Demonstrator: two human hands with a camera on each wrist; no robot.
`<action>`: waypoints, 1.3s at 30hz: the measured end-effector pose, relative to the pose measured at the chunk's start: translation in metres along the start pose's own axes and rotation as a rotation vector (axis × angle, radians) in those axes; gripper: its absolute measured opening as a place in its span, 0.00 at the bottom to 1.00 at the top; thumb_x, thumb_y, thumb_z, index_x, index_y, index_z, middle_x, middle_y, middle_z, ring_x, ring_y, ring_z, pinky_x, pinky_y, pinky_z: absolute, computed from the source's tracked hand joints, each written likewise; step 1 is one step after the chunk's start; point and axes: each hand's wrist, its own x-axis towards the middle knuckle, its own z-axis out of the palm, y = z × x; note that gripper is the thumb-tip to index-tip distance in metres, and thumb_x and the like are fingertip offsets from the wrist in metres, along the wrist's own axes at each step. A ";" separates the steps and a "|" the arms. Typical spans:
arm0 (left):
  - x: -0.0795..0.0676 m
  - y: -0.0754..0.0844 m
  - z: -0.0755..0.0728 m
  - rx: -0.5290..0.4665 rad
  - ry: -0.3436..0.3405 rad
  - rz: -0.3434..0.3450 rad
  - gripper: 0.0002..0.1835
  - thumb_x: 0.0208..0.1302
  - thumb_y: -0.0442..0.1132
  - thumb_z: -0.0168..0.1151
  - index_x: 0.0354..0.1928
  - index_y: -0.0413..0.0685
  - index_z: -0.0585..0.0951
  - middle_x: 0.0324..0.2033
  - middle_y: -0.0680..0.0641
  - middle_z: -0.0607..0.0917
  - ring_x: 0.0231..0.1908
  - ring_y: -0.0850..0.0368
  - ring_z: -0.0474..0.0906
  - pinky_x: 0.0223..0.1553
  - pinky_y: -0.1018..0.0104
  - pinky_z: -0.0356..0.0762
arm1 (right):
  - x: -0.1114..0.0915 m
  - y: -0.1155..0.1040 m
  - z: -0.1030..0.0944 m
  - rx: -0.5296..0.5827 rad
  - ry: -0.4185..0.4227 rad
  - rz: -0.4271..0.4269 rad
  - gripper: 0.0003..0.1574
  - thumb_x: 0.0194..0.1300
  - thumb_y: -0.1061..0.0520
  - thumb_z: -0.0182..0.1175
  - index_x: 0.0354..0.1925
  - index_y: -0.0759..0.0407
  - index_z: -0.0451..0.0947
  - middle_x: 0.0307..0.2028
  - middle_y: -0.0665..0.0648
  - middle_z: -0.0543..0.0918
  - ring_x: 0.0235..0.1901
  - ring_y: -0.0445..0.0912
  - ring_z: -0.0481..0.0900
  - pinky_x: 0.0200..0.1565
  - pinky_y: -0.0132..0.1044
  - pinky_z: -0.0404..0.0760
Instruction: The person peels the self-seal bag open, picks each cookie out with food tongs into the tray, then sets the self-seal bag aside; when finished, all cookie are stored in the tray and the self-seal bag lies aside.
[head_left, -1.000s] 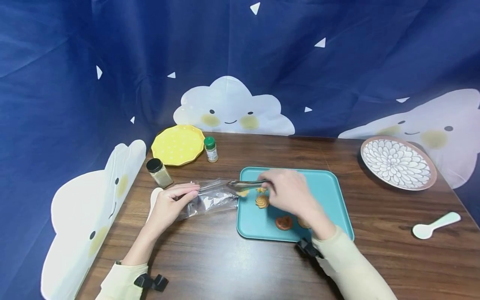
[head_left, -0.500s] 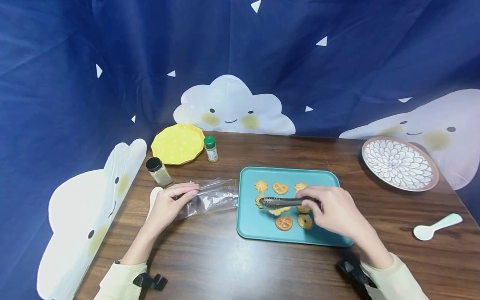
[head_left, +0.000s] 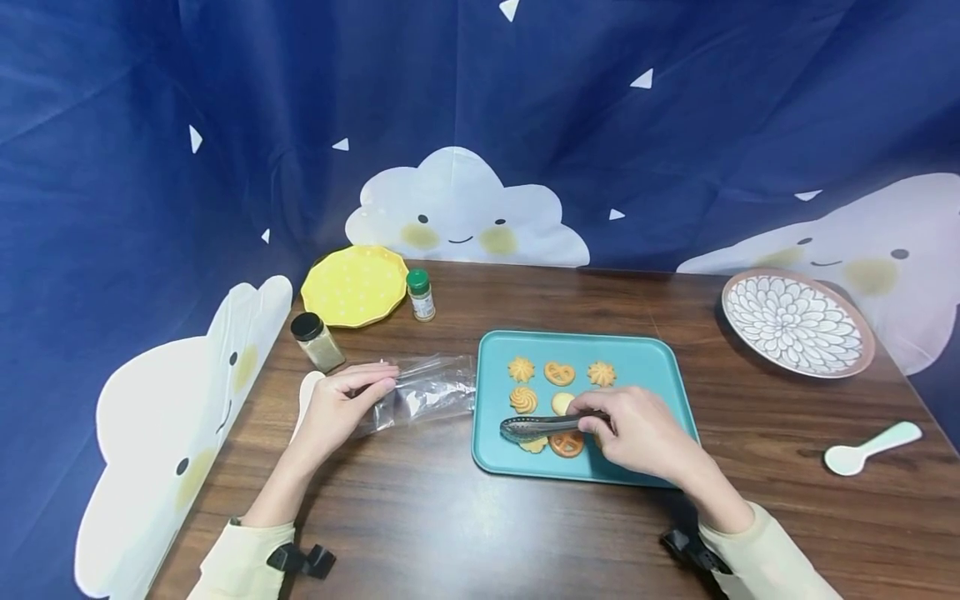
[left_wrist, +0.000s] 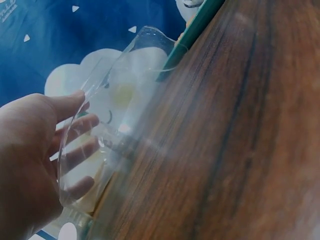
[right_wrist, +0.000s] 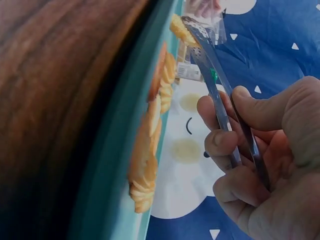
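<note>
My left hand (head_left: 347,407) pinches the edge of a clear plastic bag (head_left: 435,390) lying on the table. Through the film of the bag (left_wrist: 120,115), several fingers show in the left wrist view. In my right hand (head_left: 637,429) are metal tongs (head_left: 540,427), gripped between thumb and fingers. Their tips stand low over the front left of the teal tray (head_left: 667,387), right at a yellow flower-shaped cookie (head_left: 534,446), also seen as a pale cookie (right_wrist: 183,31) at the tips. A pretzel (head_left: 566,444), a swirl cookie (head_left: 523,400) and several others lie on the tray, some hidden by my hand.
A yellow plate (head_left: 356,287), a green-capped shaker (head_left: 421,296) and a black-lidded jar (head_left: 318,342) stand at the back left. A white spoon (head_left: 306,392) lies partly behind my left hand. To the right are a flower-patterned plate (head_left: 798,323) and a pale green spoon (head_left: 870,448).
My right hand has brought the tongs from beside the bag across the tray, then toward its front left, along with the yellow cookie. My left hand stays at the bag.
</note>
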 end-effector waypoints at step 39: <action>0.001 -0.003 0.001 0.049 0.001 0.060 0.09 0.64 0.46 0.71 0.46 0.62 0.90 0.50 0.55 0.91 0.57 0.63 0.85 0.62 0.84 0.76 | -0.092 0.081 -0.102 -0.223 0.216 0.672 0.26 0.74 0.44 0.54 0.61 0.57 0.76 0.49 0.77 0.83 0.41 0.78 0.77 0.31 0.60 0.71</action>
